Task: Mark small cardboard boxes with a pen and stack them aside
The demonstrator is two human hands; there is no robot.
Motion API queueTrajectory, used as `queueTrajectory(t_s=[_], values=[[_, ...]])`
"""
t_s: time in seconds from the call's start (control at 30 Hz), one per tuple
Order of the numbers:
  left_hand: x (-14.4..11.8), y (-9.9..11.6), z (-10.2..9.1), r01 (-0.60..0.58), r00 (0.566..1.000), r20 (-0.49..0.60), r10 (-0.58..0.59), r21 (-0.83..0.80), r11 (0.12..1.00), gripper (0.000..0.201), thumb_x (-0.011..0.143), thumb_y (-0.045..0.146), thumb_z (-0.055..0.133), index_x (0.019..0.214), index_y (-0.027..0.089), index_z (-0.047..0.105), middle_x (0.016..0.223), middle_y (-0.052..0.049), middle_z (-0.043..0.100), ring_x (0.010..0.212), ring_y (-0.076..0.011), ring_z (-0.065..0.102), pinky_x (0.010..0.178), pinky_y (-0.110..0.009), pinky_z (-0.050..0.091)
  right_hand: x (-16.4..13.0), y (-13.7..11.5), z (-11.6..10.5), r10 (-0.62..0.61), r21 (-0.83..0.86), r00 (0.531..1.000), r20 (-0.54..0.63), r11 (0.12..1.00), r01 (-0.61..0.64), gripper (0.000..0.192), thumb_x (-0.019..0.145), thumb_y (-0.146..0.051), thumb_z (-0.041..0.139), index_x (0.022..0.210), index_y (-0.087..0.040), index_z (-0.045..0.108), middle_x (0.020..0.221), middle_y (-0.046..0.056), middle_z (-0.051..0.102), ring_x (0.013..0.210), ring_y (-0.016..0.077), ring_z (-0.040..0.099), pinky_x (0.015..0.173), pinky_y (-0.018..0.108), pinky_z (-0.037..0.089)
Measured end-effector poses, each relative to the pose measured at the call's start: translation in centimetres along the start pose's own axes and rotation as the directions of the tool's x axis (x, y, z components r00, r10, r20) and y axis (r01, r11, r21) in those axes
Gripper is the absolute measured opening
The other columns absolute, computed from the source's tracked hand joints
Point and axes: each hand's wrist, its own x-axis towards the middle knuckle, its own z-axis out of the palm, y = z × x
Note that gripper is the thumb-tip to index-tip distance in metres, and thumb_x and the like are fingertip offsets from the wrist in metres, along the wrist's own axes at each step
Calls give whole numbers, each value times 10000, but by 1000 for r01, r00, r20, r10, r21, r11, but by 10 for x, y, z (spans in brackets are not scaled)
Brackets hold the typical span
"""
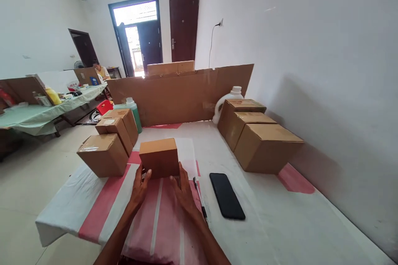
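Grasps a small brown carton [159, 164] between both hands, pressing left hand [140, 186] to its left side near the lower corner and right hand [183, 189] to its right side, with thumbs toward the near face. Holds it in the middle of the table, over a pink-and-white cloth [261, 211]; cannot tell contact with the cloth from a slight lift. Has a pen [200, 198] lying just beside the right forearm, then a dark phone [226, 196] lying face unlit to the right of the pen.

Shows on the left three left-hand cartons [120, 132] in a row, with shiny clear tape on the nearest and a pale label [109, 122] on top of the middle one, too small to read. Reveals behind them a green bottle [135, 115] with a whitish cap. Shows on the right three larger right-hand cartons [259, 149], also in a row, with a white jug [219, 112] partly hidden behind.

Ends at the far edge in an upright cardboard panel [180, 97]. Includes, across the room at left, a green-covered table [74, 100] bearing a tub [74, 86] with red marks, too blurred to read, and a seated person [102, 71] beyond.
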Motion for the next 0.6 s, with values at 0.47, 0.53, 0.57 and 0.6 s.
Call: queueTrajectory(t_s=[0.47, 0.53, 0.57, 0.6], values=[[-68, 21, -3, -535, 839, 273, 471, 573, 620, 681, 943, 302, 609, 1578, 238, 372, 1372, -156, 567, 1274, -334, 519, 1065, -545, 436, 28, -14, -39, 177, 161, 979, 105, 968, -192, 661, 874, -718, 562, 1281, -208, 664, 1270, 123, 716, 1151, 307, 653, 921, 411, 547], [-63, 33, -2, -610, 777, 328, 537, 599, 518, 761, 906, 314, 656, 1594, 218, 346, 1459, -174, 498, 1364, -367, 443, 1115, -556, 389, 31, -18, -47, 164, 173, 975, 151, 967, -189, 633, 859, -743, 570, 1142, -201, 733, 1164, 108, 754, 1092, 301, 669, 914, 400, 544], [-58, 38, -2, -637, 753, 353, 555, 601, 482, 793, 890, 343, 679, 1595, 211, 343, 1516, -179, 447, 1423, -388, 380, 1149, -564, 352, 31, -19, -50, 165, 177, 973, 162, 965, -193, 633, 851, -760, 566, 1077, -199, 752, 1109, 103, 765, 1046, 297, 678, 891, 393, 548], [-52, 44, -2, -657, 736, 378, 561, 598, 458, 821, 877, 380, 696, 1595, 204, 340, 1562, -179, 402, 1472, -404, 316, 1178, -568, 314, 31, -20, -53, 172, 180, 972, 160, 963, -200, 646, 845, -781, 554, 1035, -199, 760, 1067, 102, 770, 997, 291, 685, 853, 385, 554]])
